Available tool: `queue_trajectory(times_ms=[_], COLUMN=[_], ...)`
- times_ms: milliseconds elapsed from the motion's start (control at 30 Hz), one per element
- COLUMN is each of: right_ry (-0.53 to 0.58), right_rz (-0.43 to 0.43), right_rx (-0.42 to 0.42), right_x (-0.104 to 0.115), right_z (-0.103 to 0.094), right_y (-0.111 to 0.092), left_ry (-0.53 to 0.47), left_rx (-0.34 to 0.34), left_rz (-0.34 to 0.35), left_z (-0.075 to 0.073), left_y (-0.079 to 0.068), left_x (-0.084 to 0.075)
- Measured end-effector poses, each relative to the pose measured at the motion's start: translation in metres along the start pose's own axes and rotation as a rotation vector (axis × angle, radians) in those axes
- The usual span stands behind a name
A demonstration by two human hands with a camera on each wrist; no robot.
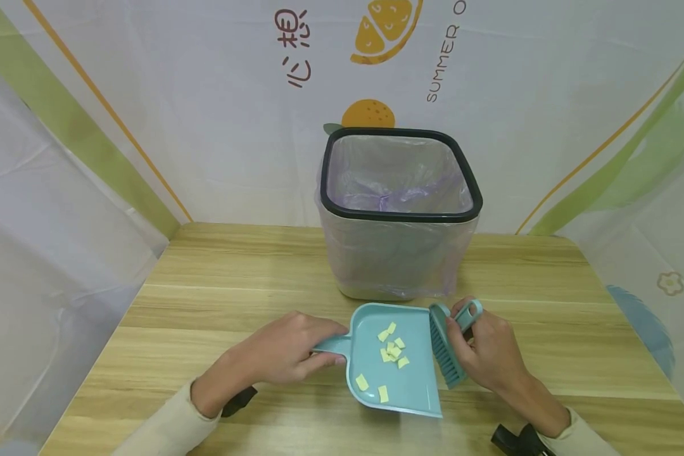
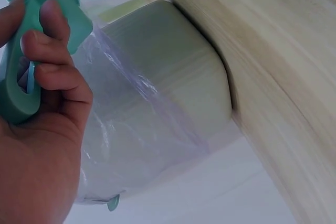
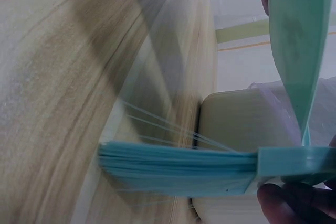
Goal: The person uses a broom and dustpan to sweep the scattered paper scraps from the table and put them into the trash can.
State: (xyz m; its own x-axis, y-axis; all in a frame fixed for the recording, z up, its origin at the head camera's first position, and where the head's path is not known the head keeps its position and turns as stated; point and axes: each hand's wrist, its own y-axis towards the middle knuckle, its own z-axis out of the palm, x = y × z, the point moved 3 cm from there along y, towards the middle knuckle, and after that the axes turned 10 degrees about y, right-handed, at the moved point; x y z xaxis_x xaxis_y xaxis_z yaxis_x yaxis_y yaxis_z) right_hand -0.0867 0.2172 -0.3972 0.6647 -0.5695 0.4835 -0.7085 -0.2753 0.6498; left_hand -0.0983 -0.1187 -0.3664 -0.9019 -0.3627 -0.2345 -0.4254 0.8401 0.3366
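Observation:
In the head view a light blue dustpan [image 1: 418, 373] is held up off the table, its handle gripped by my left hand [image 1: 287, 348]. Several small pale yellow paper pieces [image 1: 395, 350] lie in the pan, most of them clustered near its middle. My right hand [image 1: 493, 348] grips a small blue-green brush [image 1: 447, 345] beside the pan's open front edge, bristles pointing downward. From the right wrist view, the bristles [image 3: 173, 169] hang over the wooden table and the dustpan's underside [image 3: 299, 35] rises above. The left wrist view shows fingers curled round the dustpan handle [image 2: 21, 95].
A trash bin [image 1: 399, 253] with a black rim and a clear purple-tinted liner stands on the wooden table [image 1: 234, 285], just behind the dustpan. White printed curtains [image 1: 234, 126] hang behind and along both sides.

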Motion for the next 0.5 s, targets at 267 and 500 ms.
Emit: queue_trajectory(times_ms=[267,500], right_ry=[0.002,0.006], right_rz=[-0.008,-0.019], right_rx=[-0.002,-0.005], right_x=[0.0002,0.001], right_z=[0.0001,0.0002], right_y=[0.0007,0.0007], left_ry=[0.013,0.003], left_rx=[-0.061,-0.067], left_rz=[0.041,0.038], left_z=[-0.0034,-0.0083], left_y=[-0.0003,0.0012], left_x=[0.001,0.0007])
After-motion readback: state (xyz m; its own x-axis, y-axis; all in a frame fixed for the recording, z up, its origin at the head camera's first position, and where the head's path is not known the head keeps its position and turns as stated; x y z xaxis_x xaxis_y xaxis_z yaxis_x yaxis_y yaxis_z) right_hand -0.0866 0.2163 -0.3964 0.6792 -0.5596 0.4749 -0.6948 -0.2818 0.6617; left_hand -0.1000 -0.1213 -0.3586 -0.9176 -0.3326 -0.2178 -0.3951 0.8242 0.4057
